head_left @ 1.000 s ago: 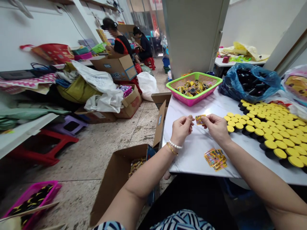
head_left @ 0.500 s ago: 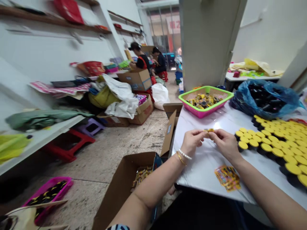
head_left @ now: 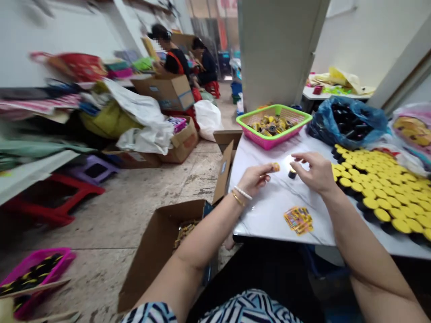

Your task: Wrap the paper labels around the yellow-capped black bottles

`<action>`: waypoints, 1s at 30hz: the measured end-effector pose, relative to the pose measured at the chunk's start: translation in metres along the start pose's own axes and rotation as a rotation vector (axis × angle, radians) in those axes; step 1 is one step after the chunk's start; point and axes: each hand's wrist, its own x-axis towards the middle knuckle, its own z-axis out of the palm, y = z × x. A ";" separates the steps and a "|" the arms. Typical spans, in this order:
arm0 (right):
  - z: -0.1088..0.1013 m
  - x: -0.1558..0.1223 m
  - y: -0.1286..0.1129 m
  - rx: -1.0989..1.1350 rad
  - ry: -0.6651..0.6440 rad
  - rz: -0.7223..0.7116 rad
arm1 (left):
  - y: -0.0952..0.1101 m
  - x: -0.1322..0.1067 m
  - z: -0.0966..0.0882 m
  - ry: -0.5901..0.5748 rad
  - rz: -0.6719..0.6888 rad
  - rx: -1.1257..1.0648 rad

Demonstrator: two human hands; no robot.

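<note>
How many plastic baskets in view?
2: a pink basket with a green rim on the white marble table, and a magenta basket on the floor at lower left. Clutter may hide others.

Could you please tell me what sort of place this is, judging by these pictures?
Probably a small hand-assembly or packing workshop: rows of yellow-capped black cylinders cover the marble-topped table, a pink-and-green basket holds small parts, and two seated people work among cardboard boxes.

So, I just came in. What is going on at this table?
A person sits at a white marble table. Their left hand pinches a small yellow piece, and their right hand hovers open beside a small black cylinder standing on the table. Rows of yellow-capped black cylinders fill the right side. A co-worker and another sit farther back.
</note>
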 end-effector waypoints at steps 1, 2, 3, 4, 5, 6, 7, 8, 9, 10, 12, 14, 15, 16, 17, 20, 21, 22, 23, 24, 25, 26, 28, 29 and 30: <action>-0.003 0.002 0.007 -0.083 -0.032 -0.038 | 0.001 0.004 -0.002 0.014 -0.027 -0.052; -0.005 0.003 0.014 -0.167 -0.083 -0.067 | 0.002 0.007 -0.003 0.028 -0.052 -0.097; -0.006 0.002 0.019 -0.246 -0.145 -0.085 | 0.003 0.009 -0.005 0.037 -0.075 -0.134; -0.005 0.001 0.023 -0.315 -0.206 -0.093 | 0.004 0.011 -0.005 0.042 -0.094 -0.163; -0.003 -0.001 0.026 -0.371 -0.258 -0.094 | 0.005 0.011 -0.006 0.040 -0.109 -0.185; -0.001 -0.002 0.027 -0.415 -0.300 -0.093 | 0.005 0.012 -0.007 0.034 -0.123 -0.204; 0.001 -0.004 0.028 -0.446 -0.334 -0.092 | 0.005 0.012 -0.007 0.027 -0.134 -0.224; 0.003 -0.004 0.028 -0.464 -0.364 -0.087 | 0.005 0.013 -0.008 0.019 -0.143 -0.246; 0.005 -0.004 0.029 -0.467 -0.386 -0.073 | 0.005 0.013 -0.009 0.005 -0.152 -0.270; 0.006 -0.004 0.028 -0.448 -0.400 -0.053 | 0.004 0.014 -0.010 -0.013 -0.159 -0.292; 0.007 -0.002 0.028 -0.305 -0.372 0.018 | 0.004 0.016 -0.012 -0.059 -0.178 -0.329; 0.006 0.001 0.027 0.011 -0.257 0.126 | 0.004 0.018 -0.013 -0.100 -0.196 -0.357; 0.006 0.002 0.025 0.217 -0.189 0.185 | 0.004 0.018 -0.014 -0.111 -0.203 -0.372; 0.006 0.003 0.023 0.430 -0.132 0.242 | 0.004 0.018 -0.014 -0.117 -0.207 -0.388; 0.007 0.004 0.021 0.626 -0.089 0.294 | 0.005 0.019 -0.014 -0.122 -0.209 -0.403; 0.013 0.005 0.011 0.989 -0.043 0.388 | 0.006 0.018 -0.013 -0.125 -0.218 -0.435; 0.016 0.004 0.008 1.036 -0.042 0.399 | 0.006 0.018 -0.013 -0.126 -0.225 -0.441; 0.020 0.003 0.004 1.061 -0.046 0.402 | 0.006 0.018 -0.013 -0.126 -0.234 -0.447; 0.022 0.003 0.002 1.071 -0.056 0.402 | 0.006 0.017 -0.012 -0.127 -0.240 -0.454; 0.025 0.002 -0.001 1.070 -0.066 0.402 | 0.007 0.017 -0.012 -0.131 -0.247 -0.462; 0.027 0.002 -0.002 1.062 -0.073 0.405 | 0.007 0.017 -0.012 -0.133 -0.251 -0.470; 0.029 0.001 -0.003 1.047 -0.076 0.410 | 0.007 0.017 -0.012 -0.132 -0.251 -0.478; 0.031 0.001 -0.003 1.009 -0.065 0.427 | 0.008 0.016 -0.012 -0.112 -0.244 -0.492; 0.032 0.001 -0.002 0.992 -0.059 0.437 | 0.008 0.016 -0.012 -0.102 -0.243 -0.493; 0.032 0.000 -0.002 0.976 -0.055 0.442 | 0.008 0.016 -0.012 -0.092 -0.241 -0.491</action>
